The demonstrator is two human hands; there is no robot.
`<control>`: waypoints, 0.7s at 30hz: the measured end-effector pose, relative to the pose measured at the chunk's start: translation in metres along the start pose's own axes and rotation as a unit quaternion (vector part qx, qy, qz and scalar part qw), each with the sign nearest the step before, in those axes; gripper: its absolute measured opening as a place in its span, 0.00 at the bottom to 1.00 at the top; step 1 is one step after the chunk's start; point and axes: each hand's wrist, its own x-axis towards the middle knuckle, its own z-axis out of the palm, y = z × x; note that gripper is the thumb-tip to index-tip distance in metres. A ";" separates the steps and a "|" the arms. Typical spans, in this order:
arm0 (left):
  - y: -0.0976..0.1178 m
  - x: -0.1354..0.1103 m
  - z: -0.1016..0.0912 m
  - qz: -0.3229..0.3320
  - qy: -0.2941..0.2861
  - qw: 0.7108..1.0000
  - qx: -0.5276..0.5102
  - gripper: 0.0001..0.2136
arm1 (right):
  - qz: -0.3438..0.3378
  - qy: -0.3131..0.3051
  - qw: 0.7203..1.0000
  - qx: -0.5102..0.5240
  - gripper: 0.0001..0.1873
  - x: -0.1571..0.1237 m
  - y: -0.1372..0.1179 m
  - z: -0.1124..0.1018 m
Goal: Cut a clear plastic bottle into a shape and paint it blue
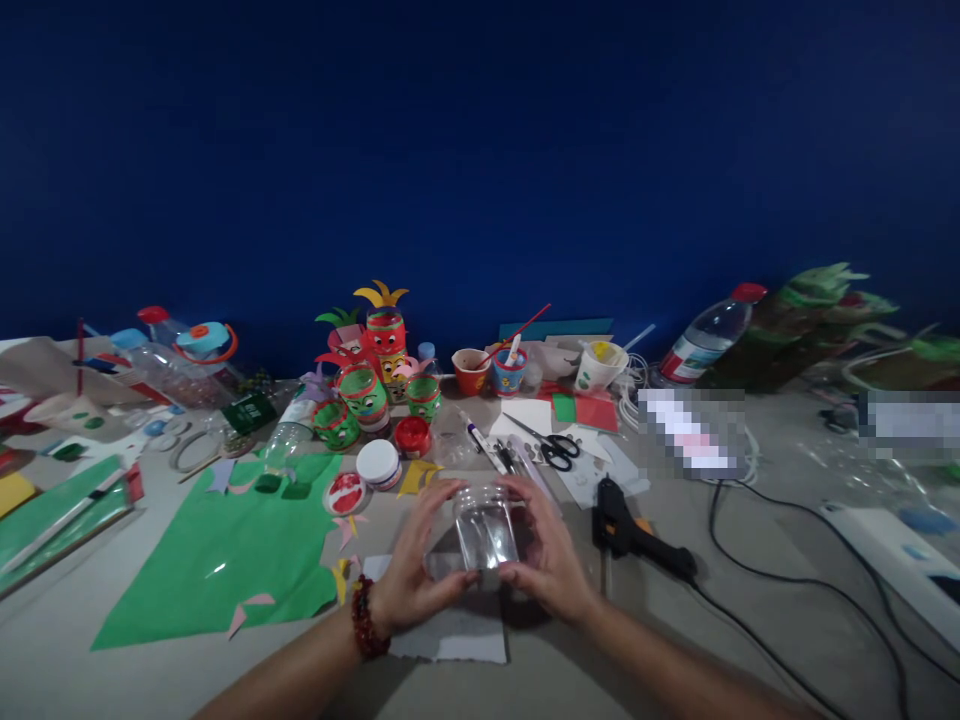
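Gripping a clear jar, left hand and right hand hold its axis near-upright, rim up

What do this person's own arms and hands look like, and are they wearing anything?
The left hand and right hand are human and ungloved. No sleeves show on the forearms. A bracelet of dark red, chunky beads circles the left wrist; nothing worn shows on the right.

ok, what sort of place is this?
Looks like a craft table, probably: a black glue gun, scissors and a large green sheet lie on it.
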 end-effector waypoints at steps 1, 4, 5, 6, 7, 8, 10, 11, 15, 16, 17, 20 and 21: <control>-0.001 -0.001 0.000 -0.002 -0.001 1.000 -0.007 0.36 | 0.004 -0.004 1.000 0.006 0.44 0.000 0.001 0.000; -0.002 -0.002 0.001 -0.009 -0.003 1.000 -0.023 0.37 | 0.011 -0.010 1.000 0.009 0.44 -0.001 0.001 0.001; -0.002 -0.002 0.001 -0.011 -0.005 1.000 -0.027 0.37 | 0.012 -0.009 1.000 0.008 0.45 -0.001 0.001 0.002; -0.002 -0.002 0.001 -0.014 -0.005 0.999 -0.031 0.38 | 0.015 -0.008 1.000 0.007 0.45 -0.001 0.000 0.002; -0.002 -0.002 0.002 -0.017 -0.004 0.999 -0.036 0.38 | 0.020 -0.008 1.000 0.008 0.45 -0.001 -0.001 0.002; -0.002 -0.002 0.002 -0.020 -0.001 0.999 -0.039 0.38 | 0.025 -0.008 1.000 0.008 0.45 -0.001 -0.001 0.002; -0.002 -0.003 0.003 -0.024 0.006 0.999 -0.040 0.37 | 0.031 -0.008 0.999 0.006 0.46 -0.001 -0.001 0.002; -0.003 -0.003 0.003 -0.026 0.009 0.999 -0.037 0.37 | 0.030 -0.009 1.000 0.004 0.46 -0.001 -0.001 0.002; -0.004 -0.003 0.003 -0.015 0.015 0.999 -0.024 0.37 | 0.013 -0.021 1.000 0.001 0.47 -0.001 0.001 0.001; -0.004 -0.002 0.003 -0.011 0.015 1.000 -0.023 0.37 | 0.013 -0.024 1.000 0.004 0.47 0.000 0.001 0.001; -0.004 -0.002 0.003 -0.007 0.016 1.000 -0.022 0.36 | 0.015 -0.027 0.999 0.007 0.47 0.000 0.001 0.001; -0.003 -0.002 0.004 -0.005 0.022 0.999 -0.027 0.36 | 0.030 -0.038 0.999 0.015 0.47 -0.001 0.002 0.000; -0.002 -0.002 0.004 -0.008 0.023 0.999 -0.030 0.36 | 0.035 -0.043 0.998 0.019 0.48 -0.002 0.002 0.000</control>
